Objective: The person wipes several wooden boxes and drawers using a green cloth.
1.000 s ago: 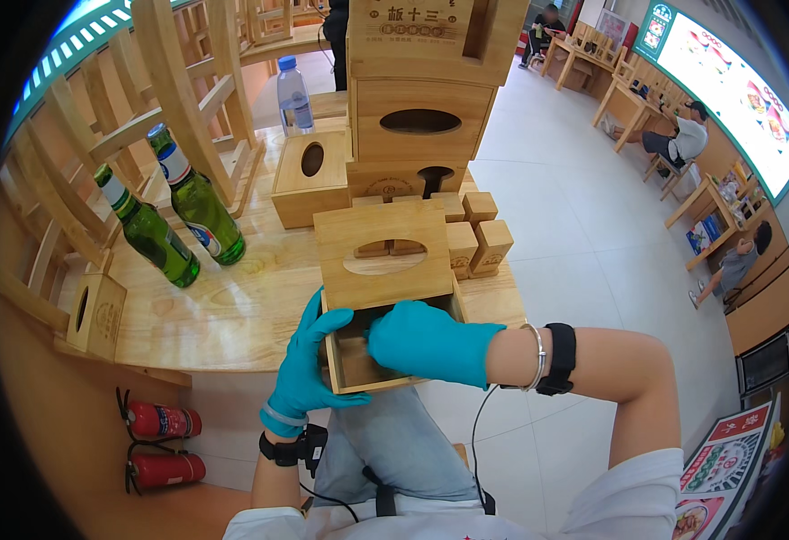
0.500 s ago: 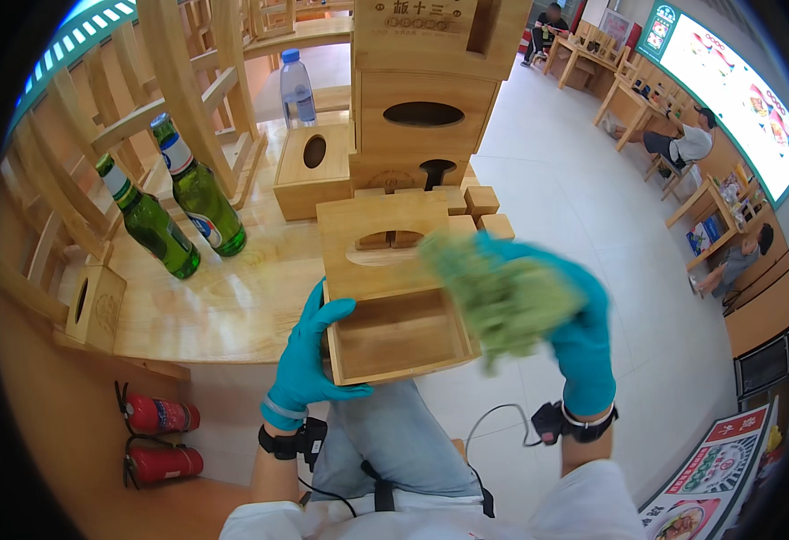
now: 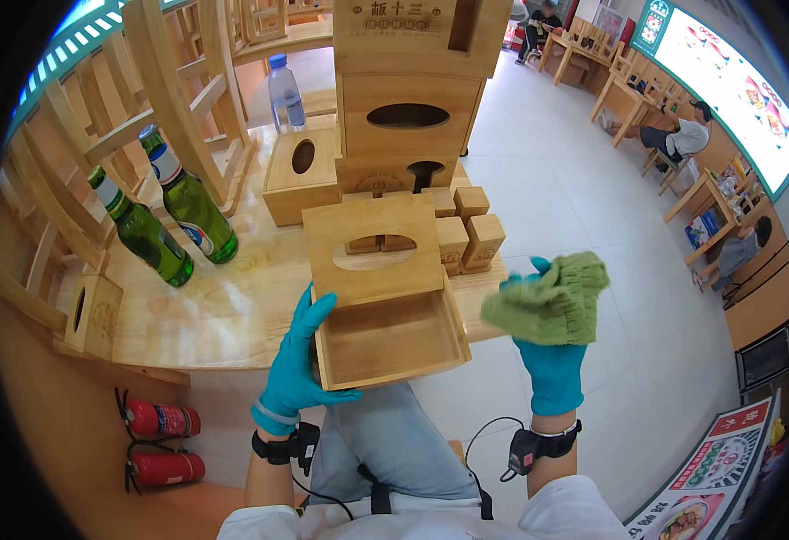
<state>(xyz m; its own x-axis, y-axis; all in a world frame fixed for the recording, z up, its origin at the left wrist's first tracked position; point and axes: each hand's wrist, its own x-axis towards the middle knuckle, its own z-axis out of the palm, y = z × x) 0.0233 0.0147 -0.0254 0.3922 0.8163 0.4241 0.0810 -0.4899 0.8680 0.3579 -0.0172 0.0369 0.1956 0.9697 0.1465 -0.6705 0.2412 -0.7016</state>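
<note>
My left hand (image 3: pixel 288 371), in a teal glove, grips the left side of a wooden tissue box (image 3: pixel 322 225), thumb up along the side and fingers beneath. The box has an oval slot in its top and an open compartment (image 3: pixel 399 346) facing me, with nothing inside. Out to the right of the box, my gloved right hand (image 3: pixel 552 376) is closed on a crumpled green cloth (image 3: pixel 552 301), apart from the box. The cloth hides most of that hand's fingers.
Two green bottles (image 3: pixel 187 202) stand on the wooden table (image 3: pixel 205 319) at left. Stacked wooden tissue boxes (image 3: pixel 408 144) and small wooden holders (image 3: pixel 482 243) stand behind my box. A plastic water bottle (image 3: pixel 286 94) is farther back. Fire extinguishers (image 3: pixel 165 418) lie lower left. Seated people are far right.
My right hand has swung the green cloth away from the box's right edge, outward to the right. The left hand still holds the box, which has shifted slightly in view.
</note>
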